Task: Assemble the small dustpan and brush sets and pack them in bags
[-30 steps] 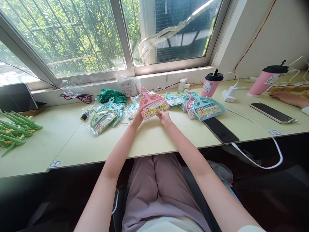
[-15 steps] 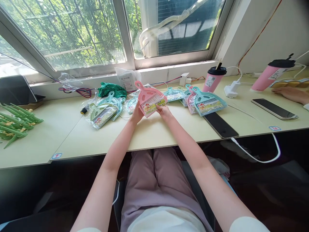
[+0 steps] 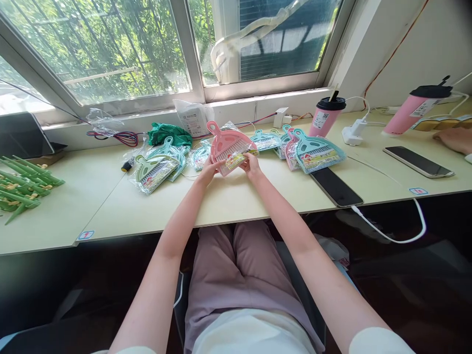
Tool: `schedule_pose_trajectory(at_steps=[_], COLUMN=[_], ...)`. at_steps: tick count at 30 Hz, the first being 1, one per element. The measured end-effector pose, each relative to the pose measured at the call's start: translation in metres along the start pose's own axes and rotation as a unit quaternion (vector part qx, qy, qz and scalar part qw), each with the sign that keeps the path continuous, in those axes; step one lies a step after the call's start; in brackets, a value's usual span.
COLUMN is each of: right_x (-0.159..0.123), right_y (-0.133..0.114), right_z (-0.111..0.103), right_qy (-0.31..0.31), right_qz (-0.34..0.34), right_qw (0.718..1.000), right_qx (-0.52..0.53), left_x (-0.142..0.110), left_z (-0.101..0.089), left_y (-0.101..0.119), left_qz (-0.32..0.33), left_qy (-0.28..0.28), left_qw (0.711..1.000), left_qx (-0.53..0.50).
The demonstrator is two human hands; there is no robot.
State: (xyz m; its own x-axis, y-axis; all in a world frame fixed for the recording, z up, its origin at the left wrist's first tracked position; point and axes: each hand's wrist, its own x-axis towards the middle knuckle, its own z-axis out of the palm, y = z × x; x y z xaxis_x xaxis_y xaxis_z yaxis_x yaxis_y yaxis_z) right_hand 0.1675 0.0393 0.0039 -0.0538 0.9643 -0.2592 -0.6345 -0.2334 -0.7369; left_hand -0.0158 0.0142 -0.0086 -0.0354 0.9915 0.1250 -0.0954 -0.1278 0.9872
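Note:
Both my hands hold a pink mini dustpan-and-brush set in a clear plastic bag, just above the pale desk. My left hand pinches its lower left corner. My right hand pinches the lower right corner near the printed label. The set's handle points away from me, up and to the left. A green packaged set and teal ones lie to the left. More teal and pink packaged sets lie to the right.
A black phone with a white cable lies right of my hands. Two pink cups, a second phone and another person's hand are at the far right. Green plastic pieces and a tablet sit left. Green cloth lies by the window.
The pink set has tilted flatter and dropped slightly toward the desk between my hands. The view has shifted down a little.

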Motion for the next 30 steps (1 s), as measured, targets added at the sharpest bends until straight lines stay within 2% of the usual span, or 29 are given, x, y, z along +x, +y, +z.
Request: schedule_pose_trajectory(at_steps=[4, 11, 15, 18, 23, 30], right_x=[0.0, 0.003, 0.004, 0.005, 0.007, 0.012], right_y=[-0.004, 0.001, 0.005, 0.007, 0.011, 0.014], right_z=[-0.001, -0.005, -0.003, -0.001, 0.001, 0.0], right_qy=[-0.007, -0.074, -0.053, -0.034, -0.07, -0.041], right_qz=[0.0, -0.026, -0.024, -0.032, -0.065, -0.082], right_qw=[1.0, 0.997, 0.998, 0.999, 0.995, 0.996], right_qx=[-0.014, -0.008, -0.005, -0.007, 0.009, 0.009], left_x=[-0.001, -0.002, -0.002, -0.003, -0.002, -0.005], left_z=[0.003, -0.001, -0.003, -0.001, 0.001, 0.007], left_y=[0.0, 0.006, 0.008, 0.008, 0.007, 0.009], left_qz=[0.017, 0.025, 0.016, 0.014, 0.02, 0.028], left_qy=[-0.001, -0.036, -0.043, -0.029, 0.009, -0.016], left_qw=[1.0, 0.999, 0.999, 0.999, 1.0, 0.999], left_qx=[-0.014, -0.024, 0.005, 0.012, 0.003, 0.006])
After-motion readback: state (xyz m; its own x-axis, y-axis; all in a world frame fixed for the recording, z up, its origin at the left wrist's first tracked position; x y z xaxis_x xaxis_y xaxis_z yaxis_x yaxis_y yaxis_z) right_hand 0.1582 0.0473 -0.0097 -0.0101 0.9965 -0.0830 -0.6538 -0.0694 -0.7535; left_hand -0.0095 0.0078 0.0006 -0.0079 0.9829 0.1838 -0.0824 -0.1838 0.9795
